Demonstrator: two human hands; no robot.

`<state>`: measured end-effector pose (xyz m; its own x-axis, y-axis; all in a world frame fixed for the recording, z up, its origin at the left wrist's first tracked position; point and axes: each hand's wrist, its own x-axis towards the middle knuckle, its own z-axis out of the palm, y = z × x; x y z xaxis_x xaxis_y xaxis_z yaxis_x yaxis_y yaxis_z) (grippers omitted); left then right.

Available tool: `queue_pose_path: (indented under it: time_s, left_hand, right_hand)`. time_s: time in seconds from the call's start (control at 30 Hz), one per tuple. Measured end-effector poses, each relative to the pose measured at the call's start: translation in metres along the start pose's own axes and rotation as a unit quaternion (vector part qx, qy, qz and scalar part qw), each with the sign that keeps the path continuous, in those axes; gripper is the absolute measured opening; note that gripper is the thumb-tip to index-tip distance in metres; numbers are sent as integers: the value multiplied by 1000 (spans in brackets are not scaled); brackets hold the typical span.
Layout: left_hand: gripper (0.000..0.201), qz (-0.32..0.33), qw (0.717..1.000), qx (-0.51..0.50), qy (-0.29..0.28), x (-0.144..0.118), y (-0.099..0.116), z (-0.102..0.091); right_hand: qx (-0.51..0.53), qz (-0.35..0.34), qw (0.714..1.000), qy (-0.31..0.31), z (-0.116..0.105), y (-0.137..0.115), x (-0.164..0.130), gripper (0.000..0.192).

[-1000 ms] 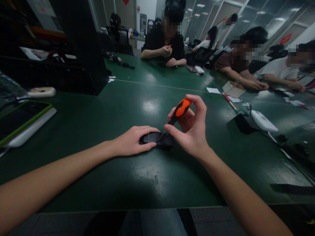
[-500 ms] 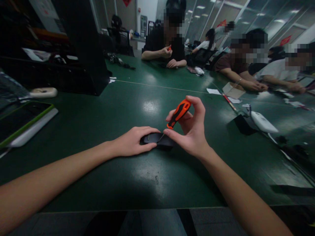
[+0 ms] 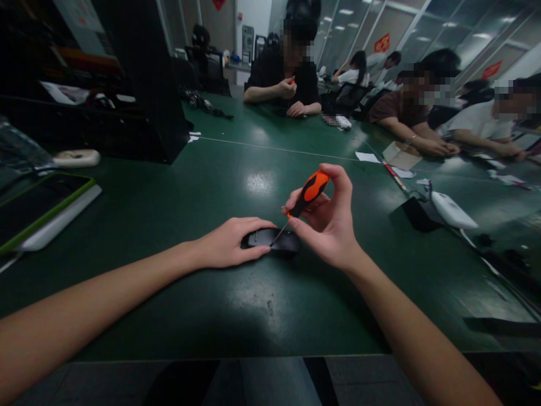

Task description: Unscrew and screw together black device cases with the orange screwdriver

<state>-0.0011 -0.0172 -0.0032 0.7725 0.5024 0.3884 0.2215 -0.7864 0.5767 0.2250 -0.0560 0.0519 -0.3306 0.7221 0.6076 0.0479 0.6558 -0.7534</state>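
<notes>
A small black device shaped like a computer mouse (image 3: 286, 246) lies on the green table, with an open recess and a thin metallic strip on its upper face. My left hand (image 3: 236, 242) is closed around its left end, thumb on the near side and fingers on the far side. In my right hand (image 3: 332, 228) is a screwdriver (image 3: 313, 189) with an orange and black handle, gripped by the fingertips at a slant. Its thin shaft reaches down to the device near my left thumb; the very tip is too small to make out.
On the left are a green-edged device (image 3: 51, 206) and a black shelf unit (image 3: 143, 113). A white box with a cable (image 3: 454, 208), a small carton (image 3: 400, 155) and paper scraps lie right. Across the table a person in black (image 3: 264, 73) and other people sit.
The screwdriver handle has turned about its axis, so a different orange patch faces me. My right fingers have shifted slightly on it, baring more shaft. My left hand stays in place.
</notes>
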Motion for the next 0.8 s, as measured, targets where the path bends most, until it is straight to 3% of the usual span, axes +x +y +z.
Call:
queue_pose_path:
  time_s: [0.27,0.47,0.67,0.8]
  left_hand:
    - [43,-5,1000,0,-6,0,0,0]
    - [43,-7,1000,-1,-5,0,0,1]
    - [40,-8,1000,13,3,-1,0,-1]
    - [35,-13,998,52,21,-3,0,-10]
  right_hand:
    - [-51,-27,998,31,-1,6,-1,85]
    - [-44,11,998,39,-3,6,1,79]
    - [-53,-17,998,22,2,5,-4,75]
    - [-88,-36,993,77,8,7,-8,74]
